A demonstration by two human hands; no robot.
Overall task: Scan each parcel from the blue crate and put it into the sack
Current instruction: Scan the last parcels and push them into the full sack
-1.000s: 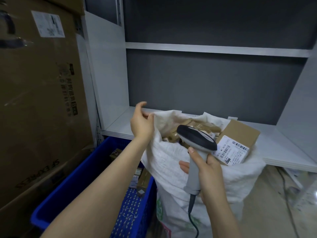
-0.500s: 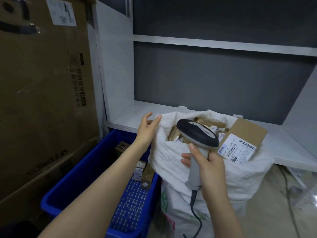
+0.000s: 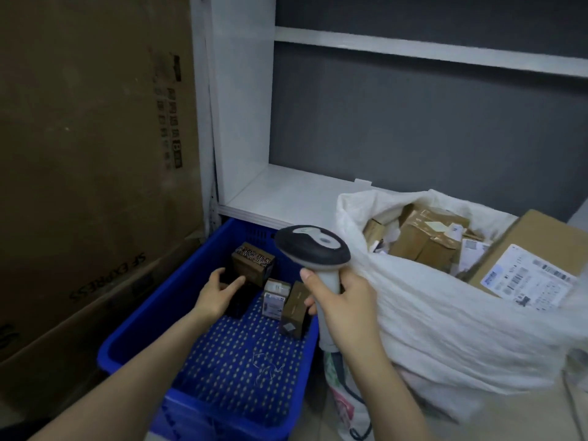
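Head view showed the left hand [image 3: 218, 294] open-fingered over a parcel [image 3: 237, 304] inside the crate [image 3: 136, 332], the right hand [image 3: 342, 308] gripping the scanner [image 3: 313, 249] above its rim, ready to scan.

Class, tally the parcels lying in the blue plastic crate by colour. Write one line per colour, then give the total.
Brown cardboard boxes: 2
Black box: 1
White-labelled small box: 1
Total: 4
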